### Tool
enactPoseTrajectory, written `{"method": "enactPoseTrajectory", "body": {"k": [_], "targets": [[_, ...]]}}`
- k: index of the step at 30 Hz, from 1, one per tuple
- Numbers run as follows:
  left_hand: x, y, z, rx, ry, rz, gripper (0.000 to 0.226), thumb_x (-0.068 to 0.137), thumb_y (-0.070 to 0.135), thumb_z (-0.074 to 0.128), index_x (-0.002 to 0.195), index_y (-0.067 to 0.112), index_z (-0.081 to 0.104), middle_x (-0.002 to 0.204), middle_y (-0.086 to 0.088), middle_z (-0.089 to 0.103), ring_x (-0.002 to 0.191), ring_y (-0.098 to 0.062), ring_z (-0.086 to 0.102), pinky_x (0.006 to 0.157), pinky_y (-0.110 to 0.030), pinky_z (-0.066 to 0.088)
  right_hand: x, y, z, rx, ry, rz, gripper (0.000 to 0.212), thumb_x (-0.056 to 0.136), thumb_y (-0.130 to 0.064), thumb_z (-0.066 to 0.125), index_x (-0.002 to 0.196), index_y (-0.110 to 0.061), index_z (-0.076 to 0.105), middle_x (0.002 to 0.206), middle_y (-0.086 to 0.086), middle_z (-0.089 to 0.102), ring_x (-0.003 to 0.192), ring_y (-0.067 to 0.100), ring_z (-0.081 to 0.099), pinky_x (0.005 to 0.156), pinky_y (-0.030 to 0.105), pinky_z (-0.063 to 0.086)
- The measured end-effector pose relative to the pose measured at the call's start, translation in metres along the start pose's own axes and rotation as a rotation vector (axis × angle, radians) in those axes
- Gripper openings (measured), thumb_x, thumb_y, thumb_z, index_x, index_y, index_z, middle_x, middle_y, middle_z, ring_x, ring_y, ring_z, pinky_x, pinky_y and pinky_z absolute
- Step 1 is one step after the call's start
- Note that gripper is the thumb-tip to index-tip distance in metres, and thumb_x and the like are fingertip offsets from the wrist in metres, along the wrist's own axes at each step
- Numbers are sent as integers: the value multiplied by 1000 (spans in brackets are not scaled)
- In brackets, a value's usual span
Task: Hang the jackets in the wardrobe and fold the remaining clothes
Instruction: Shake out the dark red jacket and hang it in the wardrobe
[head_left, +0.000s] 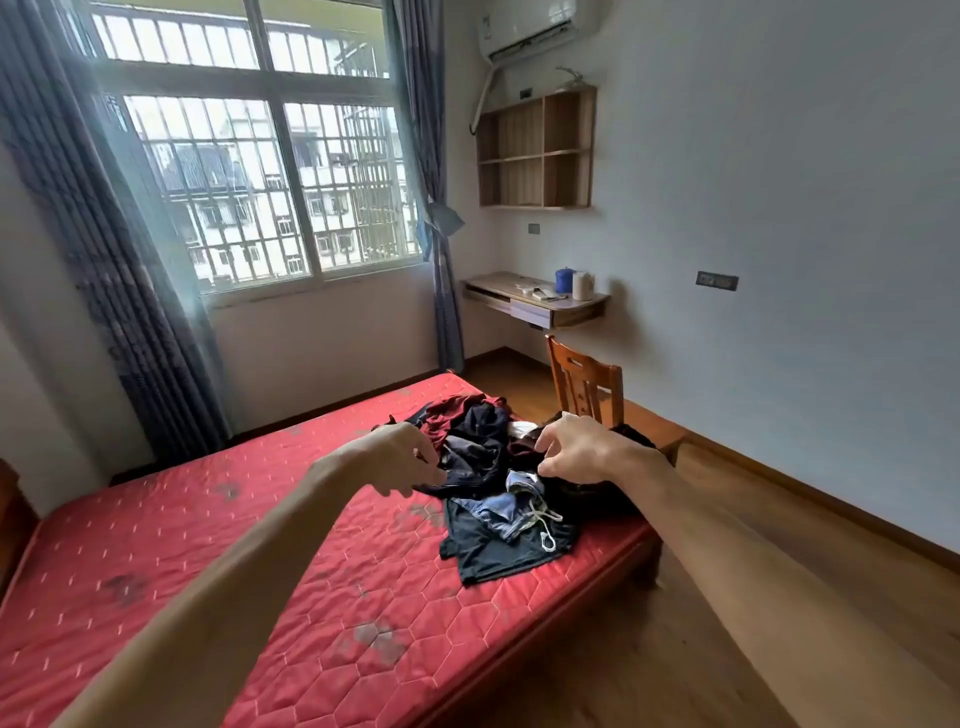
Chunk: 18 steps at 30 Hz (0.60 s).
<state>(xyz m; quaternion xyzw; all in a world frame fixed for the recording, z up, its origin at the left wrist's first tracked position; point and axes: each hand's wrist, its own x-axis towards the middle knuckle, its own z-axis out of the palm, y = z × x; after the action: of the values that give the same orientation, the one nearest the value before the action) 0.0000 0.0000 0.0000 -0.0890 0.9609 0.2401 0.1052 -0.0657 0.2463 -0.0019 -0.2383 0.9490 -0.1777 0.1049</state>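
A heap of clothes lies on the far right part of the red mattress: a dark red garment at the back, dark navy pieces in the middle, a blue denim piece with white drawstrings on a dark garment at the front. My left hand reaches over the heap's left edge, fingers curled down onto dark cloth; whether it grips is unclear. My right hand hovers over the heap's right side with fingers spread and bent. No wardrobe is in view.
A wooden chair stands right behind the heap, beside the bed. A wall desk with a blue and a white container, an open shelf and a curtained barred window lie beyond. Wooden floor runs to the right.
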Motion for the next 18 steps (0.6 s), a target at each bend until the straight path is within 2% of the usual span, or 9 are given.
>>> {"method": "enactPoseTrajectory", "body": {"k": [4, 8, 11, 12, 15, 18], "targets": [[33, 22, 6, 24, -2, -5, 20, 91, 34, 69, 105, 20, 69, 102, -11, 74, 77, -17, 72, 57, -25, 52, 18, 37, -11, 4, -15, 16, 41, 92, -23, 64, 132, -16, 60, 129, 2, 63, 121, 18, 57, 99, 25, 45], [70, 45, 20, 53, -54, 26, 8, 91, 32, 69, 92, 25, 70, 100, -12, 75, 70, -17, 71, 51, -24, 50, 37, 74, -14, 35, -26, 57, 42, 90, -27, 65, 131, -23, 60, 133, 0, 59, 126, 17, 50, 105, 33, 45], [101, 62, 32, 70, -88, 40, 18, 91, 34, 69, 102, 20, 72, 101, -8, 76, 76, -17, 73, 62, -28, 57, 48, 100, -16, 57, -16, 88, 42, 90, -31, 66, 131, -24, 61, 136, 1, 57, 129, 16, 50, 107, 29, 41], [112, 67, 35, 73, -99, 47, 21, 91, 34, 68, 105, 19, 71, 100, -8, 76, 75, -16, 73, 61, -27, 57, 51, 107, -17, 67, -27, 95, 44, 91, -29, 66, 133, -22, 59, 136, 1, 57, 127, 16, 52, 104, 26, 41], [147, 78, 44, 50, -116, 93, 19, 91, 32, 68, 105, 19, 71, 85, -5, 74, 63, -11, 68, 49, -20, 48, 67, 129, -18, 83, -26, 111, 43, 93, -26, 65, 135, -18, 58, 145, 0, 49, 128, 16, 51, 96, 21, 40], [186, 88, 51, 65, -115, 117, 14, 90, 33, 70, 98, 22, 71, 70, 4, 67, 57, -9, 63, 49, -19, 47, 87, 149, -24, 98, -25, 159, 43, 94, -25, 64, 136, -19, 57, 136, -1, 58, 128, 15, 52, 93, 20, 38]]}}
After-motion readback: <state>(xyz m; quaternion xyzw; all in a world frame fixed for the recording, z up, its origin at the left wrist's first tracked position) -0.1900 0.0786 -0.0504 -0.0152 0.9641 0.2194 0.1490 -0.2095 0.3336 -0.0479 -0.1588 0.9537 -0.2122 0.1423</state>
